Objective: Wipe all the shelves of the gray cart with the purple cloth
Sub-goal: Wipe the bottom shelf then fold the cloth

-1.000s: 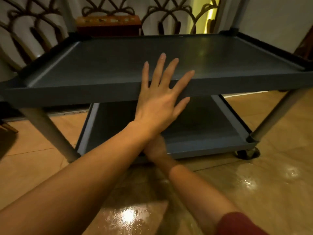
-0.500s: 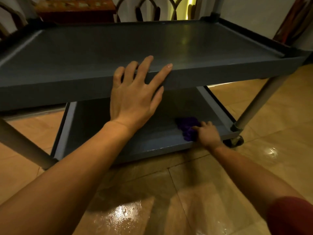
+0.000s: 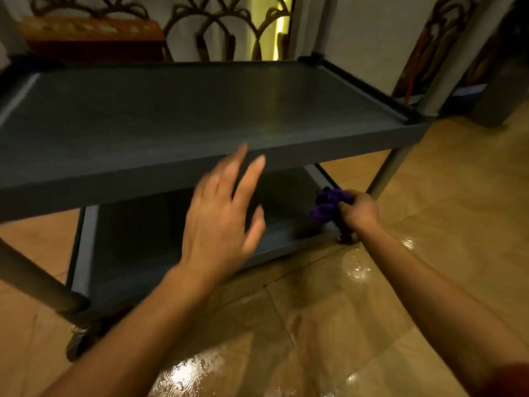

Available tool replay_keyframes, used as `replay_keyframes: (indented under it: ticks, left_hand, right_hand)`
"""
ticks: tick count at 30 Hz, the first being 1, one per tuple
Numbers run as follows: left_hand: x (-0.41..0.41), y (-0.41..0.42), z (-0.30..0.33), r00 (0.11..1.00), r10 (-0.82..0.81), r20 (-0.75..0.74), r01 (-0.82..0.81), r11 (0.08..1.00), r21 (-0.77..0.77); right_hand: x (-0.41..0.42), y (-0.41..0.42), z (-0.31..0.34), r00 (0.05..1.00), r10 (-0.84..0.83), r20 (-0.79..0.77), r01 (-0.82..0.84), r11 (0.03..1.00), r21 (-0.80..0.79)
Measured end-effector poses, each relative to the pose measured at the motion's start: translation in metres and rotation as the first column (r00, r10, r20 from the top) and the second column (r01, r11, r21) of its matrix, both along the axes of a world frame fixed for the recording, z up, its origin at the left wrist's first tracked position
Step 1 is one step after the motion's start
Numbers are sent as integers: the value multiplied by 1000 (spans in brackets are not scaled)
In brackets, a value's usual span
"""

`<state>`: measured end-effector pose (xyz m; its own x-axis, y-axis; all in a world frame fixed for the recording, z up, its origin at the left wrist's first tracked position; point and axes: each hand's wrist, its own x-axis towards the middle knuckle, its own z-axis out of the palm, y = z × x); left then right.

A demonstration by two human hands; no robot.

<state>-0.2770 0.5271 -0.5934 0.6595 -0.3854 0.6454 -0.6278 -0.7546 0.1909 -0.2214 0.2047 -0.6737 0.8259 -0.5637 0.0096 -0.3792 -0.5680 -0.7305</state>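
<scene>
The gray cart fills the view, with an upper shelf [image 3: 200, 110] and a lower shelf [image 3: 160, 247] beneath it. My right hand [image 3: 357, 210] grips the bunched purple cloth [image 3: 329, 204] at the right front corner of the lower shelf. My left hand [image 3: 223, 213] hovers with spread fingers just in front of the upper shelf's front rim, apart from it and holding nothing. The back of the lower shelf is hidden under the upper one.
Glossy tan floor tiles [image 3: 315, 325] lie under the cart. A cart leg [image 3: 386, 173] stands at the right and a caster [image 3: 77, 342] at the front left. A wooden box [image 3: 91, 32] and ornate metal grille [image 3: 229, 27] are behind.
My left hand has come off the upper shelf's rim and drawn back. My right hand has carried the purple cloth rightward along the lower shelf to its right corner.
</scene>
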Motion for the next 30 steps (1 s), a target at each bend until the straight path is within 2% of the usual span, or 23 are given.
replay_keyframes:
  ticks: [2, 4, 5, 7, 9, 12, 14, 17, 19, 23, 25, 27, 28, 30]
  left_hand:
    - [-28, 4, -10, 993, -55, -108, 51, 998, -39]
    - [-45, 6, -7, 941, -69, -332, 41, 995, -90]
    - [-52, 6, 0, 881, -79, -467, 19, 991, -132]
    - [-62, 0, 31, 712, -121, -692, -28, 979, -200]
    - [-74, -9, 64, 542, -188, -819, -107, 951, -289]
    - [-85, -21, 136, 335, -331, -882, -235, 877, -419]
    - [-99, -25, 189, 194, -436, -879, -286, 832, -476]
    - [-118, -24, 272, 73, -573, -816, -303, 767, -566]
    - [-131, -24, 320, 31, -604, -797, -321, 749, -580]
    - [-152, -31, 398, -15, -601, -799, -210, 783, -586]
    - [-153, -41, 433, 23, -572, -820, -217, 797, -563]
    - [-150, -52, 464, 111, -538, -836, -204, 811, -549]
    - [-150, -61, 482, 156, -523, -838, -199, 815, -545]
    - [-149, -74, 511, 234, -493, -838, -177, 826, -535]
  right_hand:
    - [-23, 15, 26, 999, -6, 54, -3, 987, 159]
    - [-49, 30, 55, 997, -20, 78, -5, 952, 307]
    - [-65, 38, 68, 995, -44, 89, 5, 917, 400]
    - [-101, 54, 104, 991, -126, 53, 67, 785, 615]
    - [-137, 75, 141, 989, -148, -10, 100, 619, 779]
    - [-178, 100, 213, 985, -148, -88, 138, 374, 917]
    - [-204, 117, 266, 988, -128, -87, 116, 244, 963]
    - [-238, 137, 350, 990, -121, -66, 76, 82, 994]
    - [-257, 142, 397, 990, -123, -70, 75, 34, 997]
    - [-290, 136, 474, 995, -86, -42, 30, -133, 991]
    - [-303, 125, 505, 997, -72, 6, -17, -147, 989]
    - [-313, 116, 535, 993, -99, 56, -67, -110, 992]
    - [-317, 109, 553, 993, -97, 70, -75, -51, 996]
    - [-320, 100, 582, 997, -61, 48, -37, 162, 986]
